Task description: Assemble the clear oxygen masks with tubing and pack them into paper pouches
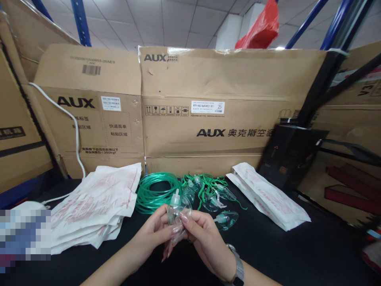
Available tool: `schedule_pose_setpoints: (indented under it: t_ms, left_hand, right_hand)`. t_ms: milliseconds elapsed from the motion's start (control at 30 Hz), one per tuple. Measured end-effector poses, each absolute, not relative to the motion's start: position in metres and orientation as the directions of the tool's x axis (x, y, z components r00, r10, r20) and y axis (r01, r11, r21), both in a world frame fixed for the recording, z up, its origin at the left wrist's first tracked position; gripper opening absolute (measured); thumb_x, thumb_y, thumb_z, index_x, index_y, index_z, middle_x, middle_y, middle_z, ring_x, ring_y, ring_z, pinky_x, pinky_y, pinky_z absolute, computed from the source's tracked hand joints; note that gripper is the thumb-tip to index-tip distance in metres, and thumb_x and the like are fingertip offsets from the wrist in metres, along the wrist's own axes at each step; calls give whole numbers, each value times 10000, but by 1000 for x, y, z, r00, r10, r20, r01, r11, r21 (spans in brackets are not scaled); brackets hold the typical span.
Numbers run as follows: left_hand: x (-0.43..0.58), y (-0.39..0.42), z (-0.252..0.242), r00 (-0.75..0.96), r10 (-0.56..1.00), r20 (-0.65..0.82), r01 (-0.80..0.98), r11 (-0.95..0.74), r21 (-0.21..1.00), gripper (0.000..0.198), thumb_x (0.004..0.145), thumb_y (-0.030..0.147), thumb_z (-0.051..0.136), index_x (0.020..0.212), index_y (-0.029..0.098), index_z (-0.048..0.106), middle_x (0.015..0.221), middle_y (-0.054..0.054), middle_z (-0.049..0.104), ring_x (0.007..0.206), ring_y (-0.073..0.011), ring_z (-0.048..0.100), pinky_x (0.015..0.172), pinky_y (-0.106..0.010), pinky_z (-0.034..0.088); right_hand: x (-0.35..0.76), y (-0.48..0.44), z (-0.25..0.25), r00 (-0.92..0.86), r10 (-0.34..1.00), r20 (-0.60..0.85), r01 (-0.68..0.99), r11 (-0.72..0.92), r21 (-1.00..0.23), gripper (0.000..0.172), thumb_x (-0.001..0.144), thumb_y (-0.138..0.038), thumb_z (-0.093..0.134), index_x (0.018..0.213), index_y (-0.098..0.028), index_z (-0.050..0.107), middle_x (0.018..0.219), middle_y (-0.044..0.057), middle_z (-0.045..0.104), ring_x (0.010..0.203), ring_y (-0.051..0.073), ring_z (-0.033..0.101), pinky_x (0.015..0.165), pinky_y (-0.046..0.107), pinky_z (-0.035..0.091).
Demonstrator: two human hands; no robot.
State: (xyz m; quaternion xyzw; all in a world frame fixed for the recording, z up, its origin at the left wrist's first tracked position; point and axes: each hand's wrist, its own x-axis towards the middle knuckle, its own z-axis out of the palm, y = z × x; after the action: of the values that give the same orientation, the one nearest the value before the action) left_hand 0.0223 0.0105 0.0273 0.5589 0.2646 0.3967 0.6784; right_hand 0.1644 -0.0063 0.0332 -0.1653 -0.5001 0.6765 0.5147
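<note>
Both my hands meet at the lower middle, over the black table. My left hand (159, 228) holds a clear plastic mask (175, 212) from the left, its thumb on the lower part. From the other side, my right hand (202, 232) pinches the same mask with thumb and fingers. A pale green connector points up from the top of the mask. Just behind lie a coil of green tubing (157, 192) and a pile of clear masks with green straps (208, 190). One loose greenish mask (226, 219) rests right of my right hand.
White printed pouches (95, 206) are stacked at the left. More pouches (268, 196) lie at the right, near a black box (291, 155). Cardboard panels (232, 83) stand along the back. A white cable (74, 119) hangs at the left.
</note>
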Motion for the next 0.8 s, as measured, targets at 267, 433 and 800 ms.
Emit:
schedule_pose_setpoints:
  t_ms: [267, 433, 800]
  left_hand:
    - [25, 10, 19, 554, 832, 26, -203, 105, 974, 349, 717, 439, 588, 932, 182, 493, 491, 65, 504, 347, -73, 478, 305, -144, 362]
    - [21, 9, 31, 583, 811, -46, -216, 210, 953, 508, 671, 476, 621, 1052, 175, 474, 504, 41, 539, 384, -84, 497, 316, -135, 329]
    - [25, 2, 26, 582, 813, -21, -344, 270, 900, 494, 541, 405, 751, 912, 152, 545, 570, 36, 522, 452, -59, 448, 405, -171, 267]
  right_hand:
    - [163, -3, 21, -348, 896, 277, -463, 93, -881, 214, 820, -291, 525, 776, -111, 633, 652, 43, 618, 527, 129, 595, 479, 248, 474]
    - [161, -7, 31, -383, 872, 305, -531, 62, -845, 227, 844, -278, 485, 803, -107, 629, 634, 45, 613, 569, 139, 600, 554, 283, 495]
    - [159, -10, 31, -445, 871, 209, -541, -75, -838, 231, 736, -330, 626, 696, -129, 520, 583, -5, 568, 507, 123, 588, 520, 271, 496]
